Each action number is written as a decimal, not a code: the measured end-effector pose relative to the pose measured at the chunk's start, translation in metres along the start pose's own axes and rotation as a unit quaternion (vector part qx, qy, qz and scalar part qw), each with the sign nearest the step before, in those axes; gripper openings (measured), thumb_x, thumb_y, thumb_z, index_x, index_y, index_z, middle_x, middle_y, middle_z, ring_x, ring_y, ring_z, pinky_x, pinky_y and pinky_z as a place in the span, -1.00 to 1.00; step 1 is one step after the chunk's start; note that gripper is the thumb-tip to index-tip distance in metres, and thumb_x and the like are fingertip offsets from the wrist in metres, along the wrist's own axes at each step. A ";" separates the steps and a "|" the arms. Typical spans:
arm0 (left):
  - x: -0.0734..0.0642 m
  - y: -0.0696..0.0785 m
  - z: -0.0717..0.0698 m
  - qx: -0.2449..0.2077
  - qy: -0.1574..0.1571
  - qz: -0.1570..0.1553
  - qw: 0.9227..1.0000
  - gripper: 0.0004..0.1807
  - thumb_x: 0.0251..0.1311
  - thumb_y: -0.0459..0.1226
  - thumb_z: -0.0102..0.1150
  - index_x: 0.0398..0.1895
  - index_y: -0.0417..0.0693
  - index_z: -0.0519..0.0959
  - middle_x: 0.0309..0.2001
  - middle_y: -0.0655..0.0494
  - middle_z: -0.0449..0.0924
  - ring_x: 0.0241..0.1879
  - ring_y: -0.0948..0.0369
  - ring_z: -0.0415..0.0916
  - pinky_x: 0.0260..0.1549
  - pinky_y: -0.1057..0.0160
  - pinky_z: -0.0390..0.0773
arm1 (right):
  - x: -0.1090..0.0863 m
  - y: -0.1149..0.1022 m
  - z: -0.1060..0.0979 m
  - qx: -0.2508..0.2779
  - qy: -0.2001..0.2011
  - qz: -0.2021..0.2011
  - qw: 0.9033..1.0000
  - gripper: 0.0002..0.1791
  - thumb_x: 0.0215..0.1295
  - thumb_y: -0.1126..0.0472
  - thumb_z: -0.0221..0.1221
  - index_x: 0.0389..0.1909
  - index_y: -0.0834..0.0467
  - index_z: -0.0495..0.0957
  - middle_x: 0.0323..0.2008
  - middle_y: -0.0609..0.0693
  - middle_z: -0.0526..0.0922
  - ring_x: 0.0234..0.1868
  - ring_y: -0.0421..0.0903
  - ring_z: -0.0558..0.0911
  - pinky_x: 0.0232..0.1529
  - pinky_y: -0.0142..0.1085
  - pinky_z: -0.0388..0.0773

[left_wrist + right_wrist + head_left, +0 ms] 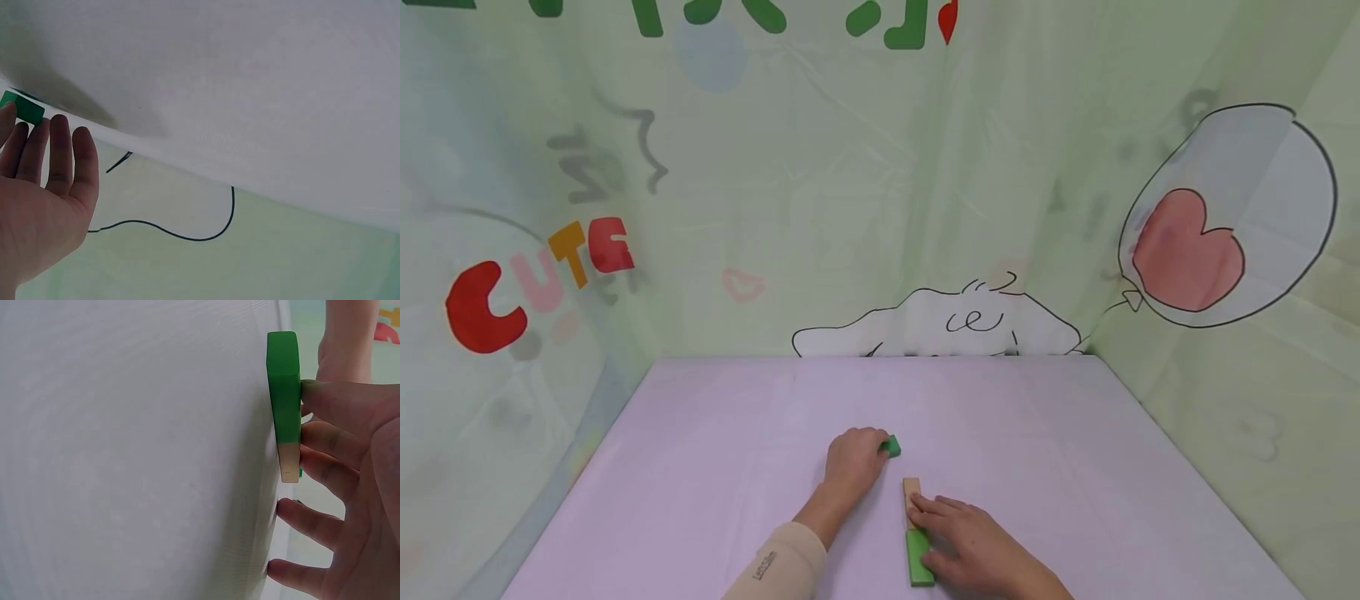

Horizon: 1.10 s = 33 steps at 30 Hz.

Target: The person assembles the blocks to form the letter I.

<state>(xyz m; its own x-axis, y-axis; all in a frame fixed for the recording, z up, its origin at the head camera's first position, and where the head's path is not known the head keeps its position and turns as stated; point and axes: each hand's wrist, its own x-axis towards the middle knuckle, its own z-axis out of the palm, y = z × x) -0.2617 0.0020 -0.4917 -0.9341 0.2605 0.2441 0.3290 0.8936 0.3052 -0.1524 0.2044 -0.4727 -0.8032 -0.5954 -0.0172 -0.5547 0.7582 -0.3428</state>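
Note:
My left hand [854, 460] pinches a small green block [892, 447] between thumb and fingers, low over the table. In the left wrist view, part of that green block [28, 110] shows past the fingertips. Nearer to me, a plain wooden block [911, 486] and a longer green block [917, 560] lie end to end in a line. My right hand [976, 546] rests along them with fingers extended, fingertips on the wooden block and thumb at the green one. The right wrist view shows the thumb against the green block [285, 387], with the wooden block [289, 464] meeting its end.
A pale lilac cloth covers the table [715, 467]. Light green printed curtains [820, 183] hang behind it and at both sides, with a balloon drawing [1232, 217] on the right and coloured letters on the left.

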 end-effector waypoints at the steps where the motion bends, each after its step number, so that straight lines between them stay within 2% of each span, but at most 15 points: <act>1: -0.001 0.000 0.000 -0.005 0.000 0.001 1.000 -0.81 0.23 -0.25 0.44 -0.10 0.02 0.79 -0.24 0.16 0.80 -0.35 0.22 0.61 -0.35 0.22 0.60 | 0.000 0.000 0.000 0.000 0.000 0.001 1.000 -0.40 0.40 -0.03 0.21 0.40 0.09 0.52 0.45 -0.01 0.48 0.43 0.15 0.49 0.35 0.09 0.45; 9: -0.004 0.002 0.002 -0.018 0.021 0.031 0.999 -0.77 0.22 -0.24 0.44 -0.05 0.05 0.79 -0.10 0.20 0.82 -0.15 0.20 0.72 -0.17 0.20 0.68 | 0.000 -0.001 0.000 0.001 0.006 -0.002 1.000 -0.41 0.39 -0.02 0.22 0.39 0.10 0.53 0.45 -0.01 0.49 0.43 0.14 0.49 0.33 0.10 0.46; 26: -0.009 0.007 0.003 -0.030 0.019 0.079 0.996 -0.79 0.24 -0.23 0.42 -0.06 0.06 0.79 -0.09 0.26 0.81 -0.10 0.24 0.72 -0.08 0.24 0.67 | 0.000 0.000 -0.001 0.029 -0.017 0.013 0.999 -0.37 0.42 -0.09 0.21 0.44 0.07 0.48 0.49 -0.04 0.43 0.47 0.13 0.44 0.35 0.15 0.43; 33: -0.010 0.007 0.001 -0.030 0.022 0.082 0.996 -0.79 0.26 -0.23 0.41 -0.05 0.06 0.79 -0.09 0.27 0.81 -0.09 0.25 0.73 -0.09 0.25 0.68 | 0.000 -0.001 -0.002 0.016 -0.009 0.005 1.000 -0.38 0.43 -0.08 0.21 0.43 0.08 0.48 0.48 -0.04 0.44 0.46 0.13 0.46 0.34 0.14 0.44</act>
<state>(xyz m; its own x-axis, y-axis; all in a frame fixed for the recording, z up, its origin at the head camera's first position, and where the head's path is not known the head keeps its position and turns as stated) -0.2506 0.0059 -0.4932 -0.8607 0.3842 0.3340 0.4855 0.8168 0.3117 -0.1519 0.2039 -0.4705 -0.8043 -0.5930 -0.0384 -0.5393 0.7555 -0.3720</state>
